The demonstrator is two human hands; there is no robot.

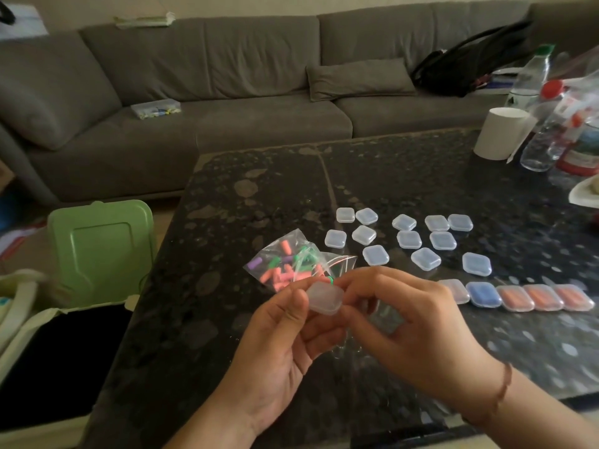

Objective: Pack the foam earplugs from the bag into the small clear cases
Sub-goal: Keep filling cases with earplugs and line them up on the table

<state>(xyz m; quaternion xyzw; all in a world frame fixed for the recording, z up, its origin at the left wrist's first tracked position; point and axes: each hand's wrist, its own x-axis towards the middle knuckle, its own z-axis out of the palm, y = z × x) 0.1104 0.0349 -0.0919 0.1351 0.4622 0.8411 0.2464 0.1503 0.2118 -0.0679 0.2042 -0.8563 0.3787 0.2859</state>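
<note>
Case (325, 298) was up off the table (227, 202), pinched between left hand (285, 335) and right hand (405, 322), lid looking closed with something green at its far edge. Bag (291, 264) of earplugs lay just behind. Guessing they were mid-fill; next it'd join the filled row (518, 296).

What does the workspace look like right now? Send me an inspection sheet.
Surface: dark speckled table.
Job's things: bag of earplugs; empty cases scattered; filled cases in a row.
Clutter: bottles, white roll, plate.
Hands: left hand and right hand both grip one case above the table.
Cables: nothing seen.
Surroundings: grey sofa, backpack, green bin lid.
</note>
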